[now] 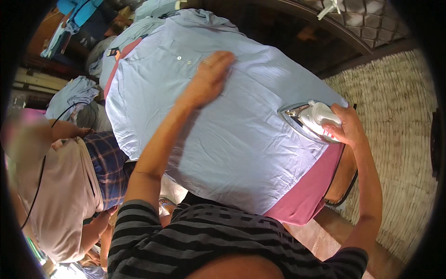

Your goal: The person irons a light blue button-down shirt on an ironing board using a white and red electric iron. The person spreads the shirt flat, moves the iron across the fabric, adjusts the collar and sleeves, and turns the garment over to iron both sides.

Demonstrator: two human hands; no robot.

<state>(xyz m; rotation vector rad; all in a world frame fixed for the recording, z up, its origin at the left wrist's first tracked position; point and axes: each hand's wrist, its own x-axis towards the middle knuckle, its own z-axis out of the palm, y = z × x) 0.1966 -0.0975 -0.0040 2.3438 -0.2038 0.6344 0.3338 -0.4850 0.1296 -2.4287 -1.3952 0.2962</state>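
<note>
A light blue polo shirt lies spread over an ironing board with a dark pink cover. Near the shirt's right edge, my right hand is wrapped round the handle of a white and silver clothes iron. The iron's soleplate rests on the cloth, its tip toward the left. My left hand lies on the shirt beside the buttons of its placket, somewhat blurred, fingers stretched out toward the upper right.
At the left, another person in a beige top and plaid shorts is close to the board. Piled light blue clothes sit behind that person, and a black cord hangs there. A textured wall stands beyond the board's right end.
</note>
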